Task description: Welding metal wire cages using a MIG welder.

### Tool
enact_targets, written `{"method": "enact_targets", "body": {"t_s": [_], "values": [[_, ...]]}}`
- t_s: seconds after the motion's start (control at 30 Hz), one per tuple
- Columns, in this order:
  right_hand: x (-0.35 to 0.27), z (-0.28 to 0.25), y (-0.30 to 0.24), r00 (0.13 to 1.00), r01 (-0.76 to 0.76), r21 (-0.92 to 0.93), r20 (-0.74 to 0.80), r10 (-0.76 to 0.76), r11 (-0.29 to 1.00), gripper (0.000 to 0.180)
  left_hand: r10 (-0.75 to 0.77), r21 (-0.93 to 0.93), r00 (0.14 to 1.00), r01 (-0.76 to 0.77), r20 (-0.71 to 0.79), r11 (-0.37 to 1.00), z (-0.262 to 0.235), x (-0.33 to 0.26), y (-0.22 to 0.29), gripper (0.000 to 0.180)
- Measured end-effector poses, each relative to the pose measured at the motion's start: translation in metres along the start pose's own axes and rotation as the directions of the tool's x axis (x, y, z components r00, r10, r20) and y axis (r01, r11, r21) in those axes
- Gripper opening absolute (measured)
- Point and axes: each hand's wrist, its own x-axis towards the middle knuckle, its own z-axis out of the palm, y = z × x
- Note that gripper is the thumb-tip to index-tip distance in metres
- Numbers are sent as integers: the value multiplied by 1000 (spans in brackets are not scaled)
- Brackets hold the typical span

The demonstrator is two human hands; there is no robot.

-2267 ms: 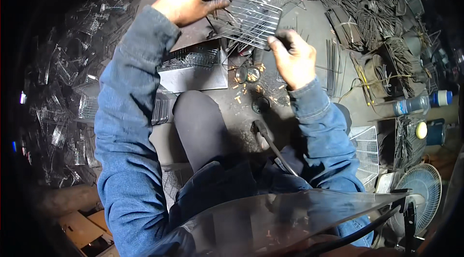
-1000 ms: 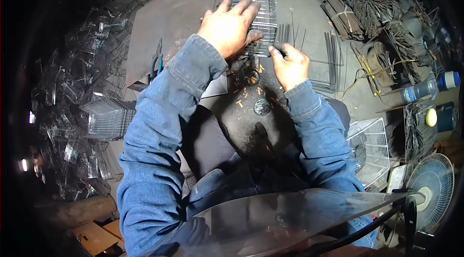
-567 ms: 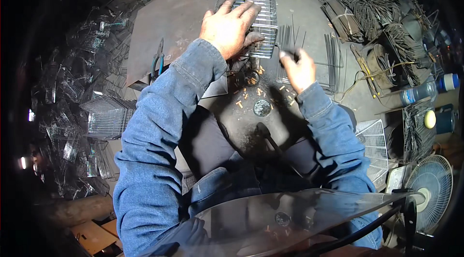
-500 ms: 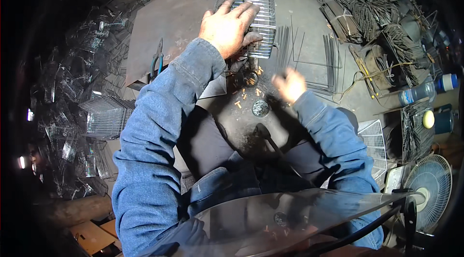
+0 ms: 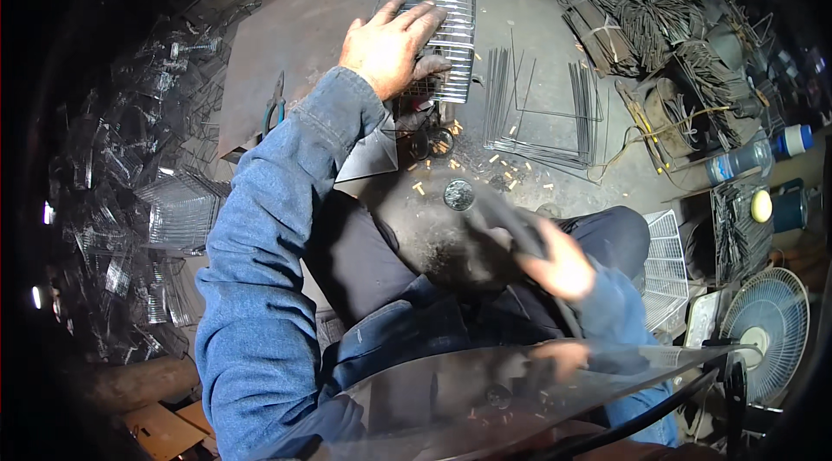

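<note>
A shiny wire basket [image 5: 454,23] with closely spaced bars stands at the upper middle. My left hand [image 5: 386,49] holds its near left side, fingers spread over the wires and thumb toward its near end. My right hand [image 5: 559,262], smeared by motion, is low over my right thigh, closed around a dark handled tool [image 5: 507,218]. The tool is too blurred to tell its kind; it points up and left. A small round dish [image 5: 458,194] with grey bits lies just beyond its tip. Behind that sits a dark round cup [image 5: 440,142].
Small orange-brown stubs [image 5: 511,175] are scattered around the cup. Bent wire rods [image 5: 542,149] lie to the right, pliers [image 5: 275,101] on the metal plate [image 5: 286,45] to the left. Wire baskets [image 5: 186,210] pile up at left. A fan [image 5: 767,331] and water bottle [image 5: 737,168] stand at right.
My right hand has come back from beside the wire rods toward my lap. It has taken hold of the dark tool that lay there. My left hand stays on the wire basket.
</note>
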Motion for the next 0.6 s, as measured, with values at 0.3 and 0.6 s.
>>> {"method": "enact_targets", "body": {"t_s": [0.3, 0.6], "values": [[5, -81, -77, 955, 61, 687, -251, 158, 725, 44, 10, -26, 1000, -9, 12, 1000, -3, 2, -5, 69], [17, -58, -74, 960, -75, 610, -169, 222, 789, 33, 40, -7, 999, -40, -34, 999, -1, 3, -6, 68]]}}
